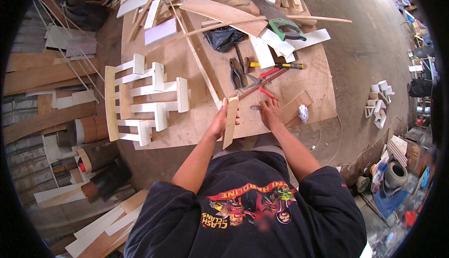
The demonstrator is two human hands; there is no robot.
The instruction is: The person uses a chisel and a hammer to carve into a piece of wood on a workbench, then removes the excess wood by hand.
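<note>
My left hand (218,122) grips a short flat wooden board (230,123), held upright at the table's front edge, its fingertips showing round the far side. My right hand (271,114) lies low on the tabletop, its fingers stretched forward and slightly apart. Its fingertips are by the lower red handle of a pair of snips (267,93). A small grey flat piece (255,107) shows beside the thumb; whether they touch I cannot tell. Beyond the hands are pliers (236,74) with dark handles, a hammer (276,65) with a yellow and black handle, and a reddish-brown rod (262,84).
A white and wood slatted frame (145,100) stands on the table's left. Scrap boards (224,12) and a green-handled saw (286,29) cover the far end. Crumpled white material (303,113) lies right of my hand. Several small white frames (380,101) sit on the floor at right.
</note>
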